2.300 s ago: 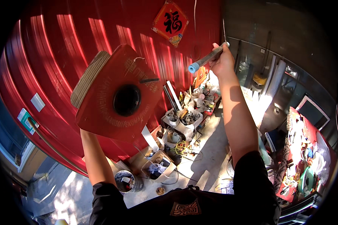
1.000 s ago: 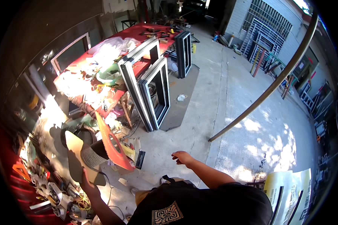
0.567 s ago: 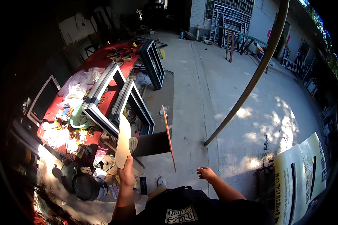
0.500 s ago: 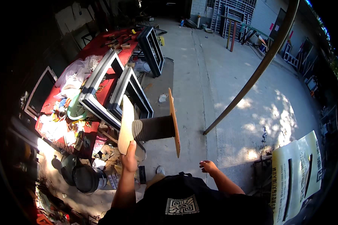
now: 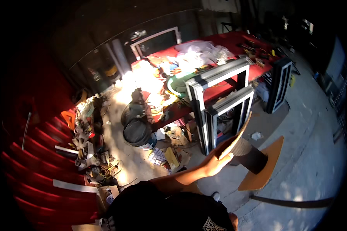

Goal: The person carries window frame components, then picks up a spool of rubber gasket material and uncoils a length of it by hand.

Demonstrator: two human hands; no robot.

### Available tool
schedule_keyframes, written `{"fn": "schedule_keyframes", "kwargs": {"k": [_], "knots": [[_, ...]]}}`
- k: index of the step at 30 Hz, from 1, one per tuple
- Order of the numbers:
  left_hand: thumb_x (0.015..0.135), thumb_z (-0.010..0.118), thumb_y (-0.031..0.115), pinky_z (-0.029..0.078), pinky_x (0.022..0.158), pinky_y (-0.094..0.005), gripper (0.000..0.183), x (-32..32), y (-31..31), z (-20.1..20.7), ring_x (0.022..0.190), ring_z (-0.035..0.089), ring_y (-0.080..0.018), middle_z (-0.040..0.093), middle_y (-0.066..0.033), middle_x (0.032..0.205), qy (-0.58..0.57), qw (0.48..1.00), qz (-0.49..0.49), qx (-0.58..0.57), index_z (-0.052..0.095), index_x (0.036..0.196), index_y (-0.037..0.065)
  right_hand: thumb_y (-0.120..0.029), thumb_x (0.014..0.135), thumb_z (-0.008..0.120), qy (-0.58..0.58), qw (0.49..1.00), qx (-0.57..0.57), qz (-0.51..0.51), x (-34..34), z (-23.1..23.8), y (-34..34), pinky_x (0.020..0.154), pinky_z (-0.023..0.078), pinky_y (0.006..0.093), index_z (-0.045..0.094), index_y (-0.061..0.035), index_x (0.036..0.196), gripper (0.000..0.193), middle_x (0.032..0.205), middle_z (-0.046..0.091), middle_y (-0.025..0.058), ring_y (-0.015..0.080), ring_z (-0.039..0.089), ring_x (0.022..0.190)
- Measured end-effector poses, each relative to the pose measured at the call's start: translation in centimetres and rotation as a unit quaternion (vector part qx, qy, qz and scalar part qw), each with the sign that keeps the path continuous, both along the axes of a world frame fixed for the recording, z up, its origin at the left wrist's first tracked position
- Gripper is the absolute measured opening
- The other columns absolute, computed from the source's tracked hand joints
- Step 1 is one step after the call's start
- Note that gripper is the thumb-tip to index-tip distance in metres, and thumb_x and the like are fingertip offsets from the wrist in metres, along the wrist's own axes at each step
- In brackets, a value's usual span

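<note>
My left hand point(image 5: 216, 164) grips the edge of the near cardboard flange of a spool point(image 5: 251, 157), with the thumb on the flange's face. Dark grey strip or cord is wound on the spool's core; its exact kind I cannot make out. The spool hangs tilted over the concrete floor, its far cardboard flange point(image 5: 268, 169) toward the lower right. Close to the hand, two grey-and-black window frames point(image 5: 196, 111) lean against the red table. Only a patch of skin of my right hand or forearm point(image 5: 233, 221) shows by my shirt at the lower edge; its fingers are hidden.
The red-covered table point(image 5: 239, 40) carries plastic wrap, tools and clutter. A black bucket point(image 5: 137, 133) and cardboard scraps stand below it. Another dark frame point(image 5: 279, 85) leans at its far end. A pole point(image 5: 293, 202) crosses the lower right; red corrugated sheeting point(image 5: 38, 173) lies left.
My view has swung left toward the table and sheeting. The spool, still in my left hand, now appears lower right and more tilted. My right hand has mostly gone from sight.
</note>
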State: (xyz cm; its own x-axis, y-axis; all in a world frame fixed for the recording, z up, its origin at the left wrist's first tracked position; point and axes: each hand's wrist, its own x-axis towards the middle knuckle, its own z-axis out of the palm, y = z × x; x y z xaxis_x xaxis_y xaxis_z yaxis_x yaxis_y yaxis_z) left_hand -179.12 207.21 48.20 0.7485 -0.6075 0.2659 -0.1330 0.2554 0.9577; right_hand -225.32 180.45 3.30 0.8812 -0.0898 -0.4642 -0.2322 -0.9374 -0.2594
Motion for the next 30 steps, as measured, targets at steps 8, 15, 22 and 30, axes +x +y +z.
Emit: {"fn": "schedule_keyframes", "kwargs": {"k": [8,15,22,30], "knots": [[0.107,0.054,0.015,0.030,0.124,-0.0415,0.070,-9.9,7.5,-2.1,0.154,0.038,-0.0294,0.040,-0.0166,0.167,-0.017,0.958,0.249,0.138,0.026,0.171,0.013,-0.033,0.101,0.060,0.085,0.984,-0.018,0.155,17.5,-4.2,-18.6,0.078,0.057,0.0492,0.073,-0.0033,0.118,0.037,0.099,0.076,0.0195,0.0357,0.074,0.090],[0.103,0.055,0.007,0.029,0.125,-0.0425,0.074,-19.1,13.4,-1.2,0.153,0.040,-0.0328,0.042,-0.0185,0.166,0.089,0.885,0.438,0.130,0.026,0.171,0.015,-0.032,0.100,0.059,-0.038,0.940,-0.166,0.297,33.1,1.6,-23.8,0.084,0.056,0.0535,0.073,-0.0071,0.120,0.035,0.097,0.076,0.0228,0.0416,0.073,0.094],[0.106,0.057,0.011,0.042,0.117,-0.0398,0.069,-28.4,20.5,-1.6,0.147,0.045,-0.0277,0.044,-0.0158,0.165,0.207,0.815,0.541,0.009,0.029,0.170,0.014,-0.039,0.098,0.069,0.031,0.936,0.349,0.021,49.6,6.3,2.7,0.097,0.053,0.0499,0.062,-0.0043,0.135,0.051,0.118,0.071,0.0238,0.0419,0.067,0.110],[0.108,0.056,0.010,0.038,0.119,-0.0366,0.063,-37.3,35.0,-4.7,0.146,0.046,-0.0230,0.049,-0.0126,0.159,0.049,0.760,0.646,0.050,0.033,0.167,0.009,-0.027,0.102,0.063,0.105,0.892,0.434,0.072,37.4,13.6,29.6,0.064,0.058,0.0361,0.071,0.0012,0.123,0.036,0.096,0.072,0.0114,0.0217,0.071,0.073]]}}
